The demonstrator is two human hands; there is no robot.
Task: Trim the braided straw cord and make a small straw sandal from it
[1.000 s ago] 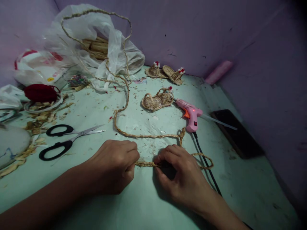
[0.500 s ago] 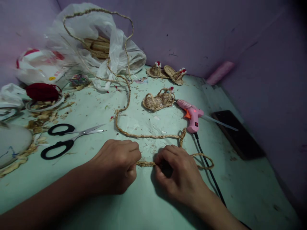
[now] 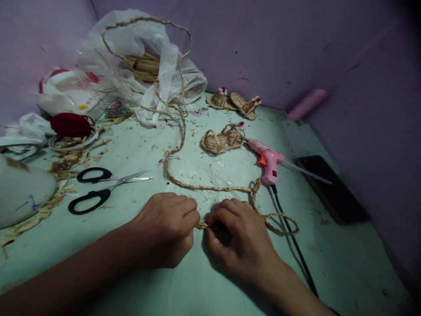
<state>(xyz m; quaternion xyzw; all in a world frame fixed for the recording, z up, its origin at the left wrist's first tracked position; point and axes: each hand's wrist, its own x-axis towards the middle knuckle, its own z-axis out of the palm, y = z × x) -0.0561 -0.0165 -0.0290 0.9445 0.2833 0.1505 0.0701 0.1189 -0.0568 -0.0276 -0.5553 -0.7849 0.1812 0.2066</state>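
A long braided straw cord (image 3: 210, 188) runs from the back of the table down to the front, with a loop lying to the right over a black cable. My left hand (image 3: 166, 230) is closed around one part of the cord, its fingers curled under. Just right of it, my right hand (image 3: 241, 239) pinches the cord between thumb and fingertips. Only a short piece of cord shows between the two hands. Behind them lies a small woven slipper (image 3: 222, 141), its red bead beside the nozzle of a pink glue gun (image 3: 270, 164).
Black-handled scissors (image 3: 113, 184) lie open at the left. A dark phone (image 3: 332, 188) rests at the right. Woven slippers (image 3: 244, 105), a plastic bag (image 3: 194, 79) of straw and a red yarn bundle (image 3: 70, 125) are farther back. Straw scraps litter the left side.
My hands are closer together, with less cord showing between them. The whole view has shifted, so the table's things appear slightly farther right.
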